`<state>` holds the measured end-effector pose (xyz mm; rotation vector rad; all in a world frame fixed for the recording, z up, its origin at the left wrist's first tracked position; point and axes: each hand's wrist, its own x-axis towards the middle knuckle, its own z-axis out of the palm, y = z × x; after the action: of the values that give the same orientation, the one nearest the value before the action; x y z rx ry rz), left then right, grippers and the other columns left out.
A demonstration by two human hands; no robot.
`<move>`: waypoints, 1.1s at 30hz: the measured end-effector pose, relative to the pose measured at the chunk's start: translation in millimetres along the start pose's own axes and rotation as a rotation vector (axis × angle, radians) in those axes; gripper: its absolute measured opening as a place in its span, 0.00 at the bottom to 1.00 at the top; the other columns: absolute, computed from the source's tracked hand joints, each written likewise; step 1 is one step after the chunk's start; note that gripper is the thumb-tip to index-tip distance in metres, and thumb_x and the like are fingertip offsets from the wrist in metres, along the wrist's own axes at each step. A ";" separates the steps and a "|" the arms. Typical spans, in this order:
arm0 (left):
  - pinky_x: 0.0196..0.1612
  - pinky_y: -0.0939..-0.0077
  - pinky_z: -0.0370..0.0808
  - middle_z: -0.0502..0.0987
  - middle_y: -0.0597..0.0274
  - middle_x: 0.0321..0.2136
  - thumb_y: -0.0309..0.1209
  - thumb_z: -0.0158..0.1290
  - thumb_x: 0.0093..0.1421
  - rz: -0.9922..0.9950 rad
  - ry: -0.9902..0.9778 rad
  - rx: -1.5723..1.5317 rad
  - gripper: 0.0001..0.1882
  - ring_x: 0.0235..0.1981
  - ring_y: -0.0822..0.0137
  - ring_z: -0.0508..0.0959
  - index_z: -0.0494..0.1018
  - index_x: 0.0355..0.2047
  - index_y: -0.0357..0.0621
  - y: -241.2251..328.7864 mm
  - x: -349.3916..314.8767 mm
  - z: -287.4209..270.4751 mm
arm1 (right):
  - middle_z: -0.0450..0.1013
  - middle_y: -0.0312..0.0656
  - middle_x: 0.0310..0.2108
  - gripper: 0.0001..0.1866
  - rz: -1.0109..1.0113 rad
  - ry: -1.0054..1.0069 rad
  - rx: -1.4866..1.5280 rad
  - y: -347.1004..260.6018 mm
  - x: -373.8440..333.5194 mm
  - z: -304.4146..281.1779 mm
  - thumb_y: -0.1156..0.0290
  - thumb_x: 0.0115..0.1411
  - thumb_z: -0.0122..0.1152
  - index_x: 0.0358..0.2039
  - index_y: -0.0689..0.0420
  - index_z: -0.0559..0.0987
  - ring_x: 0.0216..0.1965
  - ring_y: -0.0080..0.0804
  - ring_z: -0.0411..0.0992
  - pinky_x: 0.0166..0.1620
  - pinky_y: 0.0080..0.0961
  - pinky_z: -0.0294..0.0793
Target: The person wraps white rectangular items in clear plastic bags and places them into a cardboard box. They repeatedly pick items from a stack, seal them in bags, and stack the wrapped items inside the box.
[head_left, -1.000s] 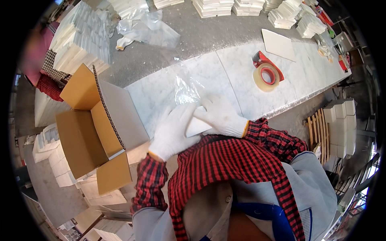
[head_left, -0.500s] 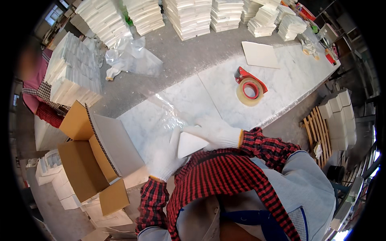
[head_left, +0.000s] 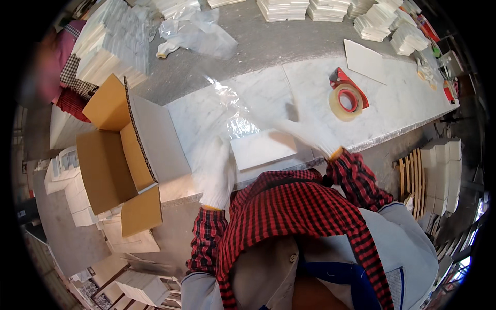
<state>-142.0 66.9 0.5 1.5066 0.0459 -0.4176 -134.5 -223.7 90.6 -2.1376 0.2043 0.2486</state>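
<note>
A flat white slab (head_left: 264,150) lies on the marble tabletop close in front of me, with a crinkled clear plastic bag (head_left: 233,111) stretching from its far edge. My left hand (head_left: 214,173), in a white knit glove, is beside the slab's left end, its fingers stretched forward and blurred. At the slab's right end, my gloved right hand (head_left: 310,135) has its fingers spread, also smeared by motion. Neither hand visibly grips anything.
An open cardboard box (head_left: 111,160) stands at my left. To the right lie a red tape dispenser (head_left: 349,95) and a thin white sheet (head_left: 364,61). Loose plastic bags (head_left: 199,33) and white stacks (head_left: 111,44) sit farther back. Another person (head_left: 64,72) is at far left.
The slab, tilted between both hands earlier, now lies lower and flatter on the table. My right hand has moved right and opened. The whole view has shifted.
</note>
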 end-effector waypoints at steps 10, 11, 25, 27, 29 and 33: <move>0.73 0.56 0.60 0.55 0.37 0.74 0.39 0.63 0.67 -0.091 0.109 -0.126 0.56 0.73 0.47 0.62 0.34 0.80 0.42 61.3 -11.5 -1.6 | 0.81 0.50 0.45 0.25 -0.063 -0.095 0.453 13.7 119.4 20.9 0.61 0.66 0.65 0.55 0.68 0.77 0.41 0.36 0.81 0.47 0.31 0.81; 0.72 0.56 0.61 0.55 0.37 0.73 0.38 0.64 0.65 -0.071 0.055 -0.052 0.56 0.72 0.48 0.62 0.35 0.79 0.42 65.3 -5.9 2.8 | 0.81 0.50 0.44 0.22 -0.073 -0.102 0.701 4.9 107.6 9.6 0.64 0.67 0.63 0.55 0.67 0.78 0.40 0.34 0.81 0.45 0.29 0.81; 0.52 0.79 0.78 0.85 0.57 0.46 0.28 0.69 0.60 0.221 0.055 0.014 0.32 0.47 0.73 0.82 0.73 0.63 0.32 124.8 51.8 38.2 | 0.75 0.52 0.59 0.31 -0.327 0.021 0.900 -12.3 45.6 -26.3 0.74 0.70 0.60 0.71 0.64 0.65 0.56 0.39 0.77 0.58 0.34 0.79; 0.53 0.78 0.78 0.85 0.56 0.47 0.28 0.69 0.60 0.261 0.075 0.020 0.29 0.49 0.73 0.82 0.75 0.60 0.31 131.9 41.4 44.9 | 0.72 0.52 0.64 0.41 -0.454 -0.073 0.704 -9.8 32.0 -34.9 0.73 0.66 0.67 0.75 0.60 0.59 0.63 0.42 0.73 0.64 0.38 0.75; 0.53 0.78 0.78 0.85 0.55 0.47 0.27 0.69 0.60 0.273 0.083 -0.001 0.28 0.49 0.73 0.83 0.76 0.59 0.32 133.4 39.7 50.7 | 0.68 0.52 0.69 0.57 -0.501 -0.195 0.493 12.0 25.9 -33.8 0.69 0.56 0.78 0.79 0.55 0.51 0.70 0.43 0.66 0.71 0.41 0.66; 0.54 0.77 0.79 0.86 0.54 0.46 0.26 0.67 0.61 0.313 0.094 0.014 0.26 0.49 0.71 0.83 0.76 0.58 0.31 140.7 39.8 59.0 | 0.70 0.52 0.65 0.57 -0.331 -0.172 0.476 -2.8 33.8 -3.4 0.68 0.56 0.77 0.78 0.58 0.51 0.62 0.41 0.72 0.65 0.39 0.72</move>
<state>-76.9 1.2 128.2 1.5162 -0.1182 -0.0957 -100.8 -226.8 86.1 -1.6349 -0.1768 0.1673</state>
